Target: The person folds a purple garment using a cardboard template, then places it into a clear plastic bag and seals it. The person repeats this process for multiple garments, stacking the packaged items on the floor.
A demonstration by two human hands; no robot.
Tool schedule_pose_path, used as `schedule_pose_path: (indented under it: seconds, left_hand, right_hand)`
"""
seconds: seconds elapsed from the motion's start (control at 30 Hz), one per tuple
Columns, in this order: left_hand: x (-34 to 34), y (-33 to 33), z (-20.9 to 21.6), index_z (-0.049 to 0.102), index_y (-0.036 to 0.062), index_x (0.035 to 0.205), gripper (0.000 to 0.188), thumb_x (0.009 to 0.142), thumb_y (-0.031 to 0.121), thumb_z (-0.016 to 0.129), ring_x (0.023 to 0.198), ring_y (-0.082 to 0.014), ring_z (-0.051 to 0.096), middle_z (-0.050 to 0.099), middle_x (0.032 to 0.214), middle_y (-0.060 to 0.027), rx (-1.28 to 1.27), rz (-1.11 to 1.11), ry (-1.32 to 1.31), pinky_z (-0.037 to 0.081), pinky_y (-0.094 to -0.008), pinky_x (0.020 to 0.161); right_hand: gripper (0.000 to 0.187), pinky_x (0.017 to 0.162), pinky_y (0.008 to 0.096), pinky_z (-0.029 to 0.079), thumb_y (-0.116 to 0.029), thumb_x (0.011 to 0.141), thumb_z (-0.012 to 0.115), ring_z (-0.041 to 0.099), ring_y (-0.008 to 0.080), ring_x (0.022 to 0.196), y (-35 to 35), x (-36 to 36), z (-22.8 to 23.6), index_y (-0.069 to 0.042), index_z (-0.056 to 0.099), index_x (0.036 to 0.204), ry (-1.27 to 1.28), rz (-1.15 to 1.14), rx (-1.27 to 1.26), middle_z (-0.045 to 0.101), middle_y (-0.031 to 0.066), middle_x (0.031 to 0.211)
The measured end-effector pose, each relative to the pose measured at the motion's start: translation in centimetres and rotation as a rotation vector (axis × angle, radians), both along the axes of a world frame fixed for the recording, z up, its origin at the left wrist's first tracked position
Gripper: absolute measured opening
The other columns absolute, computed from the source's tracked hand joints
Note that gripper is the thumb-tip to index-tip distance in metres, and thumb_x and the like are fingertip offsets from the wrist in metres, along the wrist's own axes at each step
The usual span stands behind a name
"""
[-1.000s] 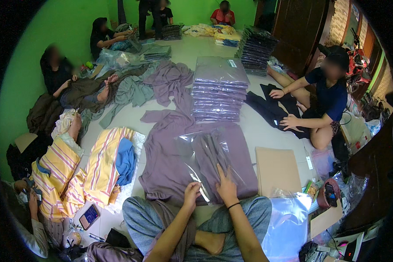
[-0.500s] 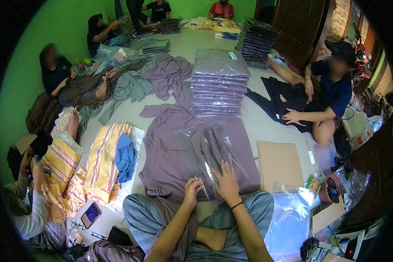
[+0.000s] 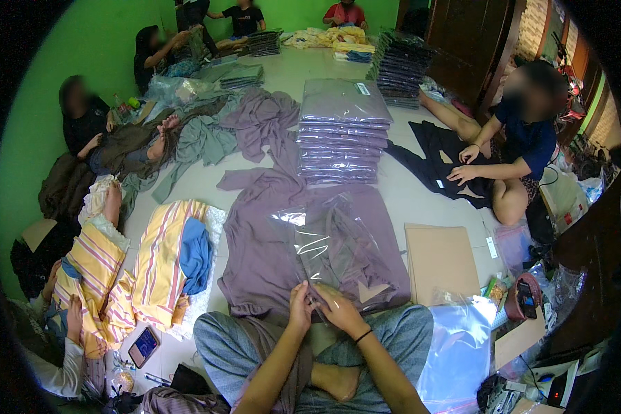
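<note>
Head view: atop the mauve fabric garment, our left hand is pinching a light, slippery-looking clear plastic bag at its near edge, likely safest; our right hand is touching it, grip unclear.

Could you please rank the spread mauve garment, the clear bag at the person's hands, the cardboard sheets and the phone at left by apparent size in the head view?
1. Spread mauve garment, largest
2. Clear bag, though its transparent edges are hard to trace
3. Cardboard sheets
4. Phone, smallest
</note>
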State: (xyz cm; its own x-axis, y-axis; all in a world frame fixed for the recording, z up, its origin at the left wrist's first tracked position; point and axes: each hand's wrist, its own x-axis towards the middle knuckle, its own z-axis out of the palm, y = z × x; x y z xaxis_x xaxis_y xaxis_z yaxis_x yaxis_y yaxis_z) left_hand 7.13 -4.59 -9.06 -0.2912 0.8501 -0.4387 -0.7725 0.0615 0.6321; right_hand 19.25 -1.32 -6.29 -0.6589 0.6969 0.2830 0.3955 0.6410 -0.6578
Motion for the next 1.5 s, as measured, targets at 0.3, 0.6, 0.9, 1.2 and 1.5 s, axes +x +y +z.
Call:
schedule_pose_path:
  seconds: [0.3, 0.6, 0.9, 1.2, 1.5]
  left_hand:
    - [0.5, 0.7, -1.2, 0.042, 0.0010, 0.105, 0.044, 0.076, 0.030, 0.058, 0.091, -0.0190, 0.048, 0.051, 0.099, -0.0088, -0.185, 0.045, 0.218, 0.039, -0.0314, 0.077]
    - [1.0, 0.5, -0.2, 0.031, -0.0055, 0.116, 0.063, 0.071, 0.024, 0.064, 0.101, -0.0232, 0.045, 0.044, 0.112, -0.0155, -0.211, -0.012, 0.194, 0.037, -0.0304, 0.084]
    - [1.1, 0.4, 0.3, 0.037, -0.0033, 0.111, 0.055, 0.070, 0.019, 0.066, 0.088, -0.0203, 0.051, 0.051, 0.100, -0.0121, -0.195, -0.011, 0.200, 0.041, -0.0288, 0.077]
    - [1.3, 0.5, -0.9, 0.042, -0.0011, 0.105, 0.043, 0.072, 0.017, 0.064, 0.084, -0.0156, 0.051, 0.053, 0.094, -0.0089, -0.204, 0.058, 0.273, 0.041, -0.0259, 0.074]
    - [-3.8, 2.4, -0.7, 0.053, -0.0001, 0.091, 0.021, 0.076, 0.015, 0.057, 0.075, -0.0151, 0.051, 0.056, 0.083, -0.0063, -0.176, 0.012, 0.361, 0.040, -0.0272, 0.069]
  right_hand:
    - [0.046, 0.097, 0.0467, 0.020, -0.039, 0.080, 0.047, 0.020, 0.0346, 0.121, 1.7, 2.1, -0.2, -0.020, 0.040, 0.122, -0.286, -0.075, 0.020, 0.019, 0.0142, 0.134]
    - [0.040, 0.097, 0.0491, 0.018, -0.027, 0.079, 0.050, 0.016, 0.0415, 0.121, 2.7, 3.3, -1.9, -0.013, 0.046, 0.115, -0.336, -0.301, 0.132, 0.018, 0.0193, 0.133]
    - [0.048, 0.087, 0.0388, 0.036, -0.014, 0.076, 0.046, 0.037, 0.0331, 0.108, 4.3, 3.3, -1.2, 0.003, 0.036, 0.120, -0.341, -0.378, 0.200, 0.022, 0.0125, 0.133]
    - [0.060, 0.071, 0.0370, 0.041, -0.019, 0.071, 0.053, 0.050, 0.0254, 0.086, 5.0, 4.3, -2.6, 0.007, 0.033, 0.121, -0.789, -0.664, 0.101, 0.012, 0.0163, 0.136]
    - [0.037, 0.082, 0.0499, 0.037, -0.017, 0.076, 0.045, 0.056, 0.0324, 0.085, 0.6, 3.4, 1.6, -0.004, 0.050, 0.111, -1.094, 0.011, -0.047, 0.022, 0.0200, 0.132]
